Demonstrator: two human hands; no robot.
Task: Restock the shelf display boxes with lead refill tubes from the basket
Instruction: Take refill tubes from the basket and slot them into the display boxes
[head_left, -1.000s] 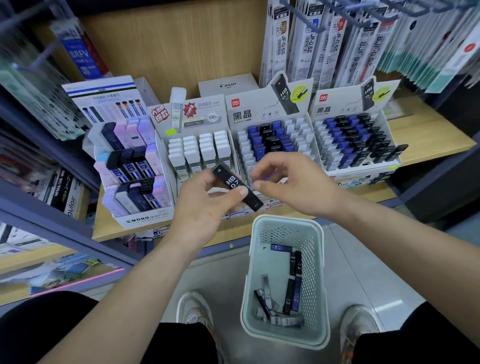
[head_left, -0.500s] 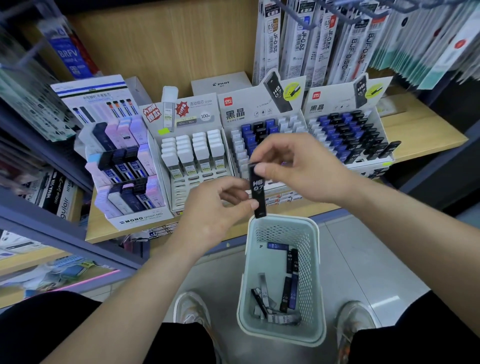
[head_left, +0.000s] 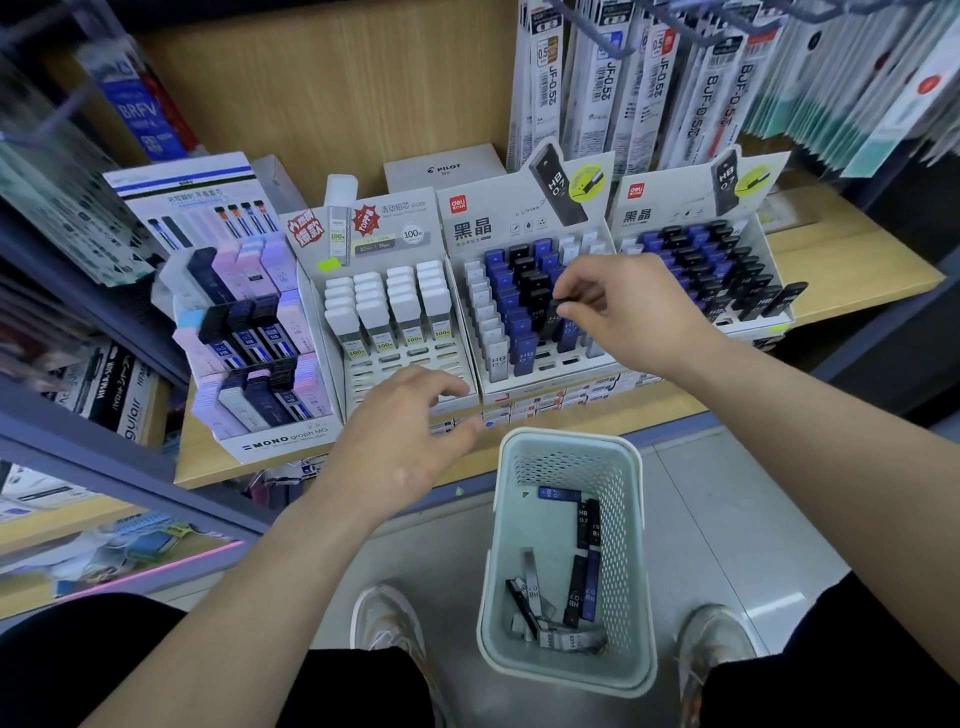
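HB 0.7 tube (head_left: 554, 307) now at deli box (head_left: 519, 224)

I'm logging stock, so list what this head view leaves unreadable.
Head view:
The black tube: fingers of the right hand pinch its top; whether it is seated cannot be told.
The basket: the tubes at its bottom overlap; count unclear.
The hanging packs, left edge: blurred and cut off; labels unreadable.
The middle display box: front right corner hidden behind the right wrist.

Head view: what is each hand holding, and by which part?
Right hand pinches a black lead tube by its top end, over the middle display box. Left hand holds nothing, fingers relaxed.
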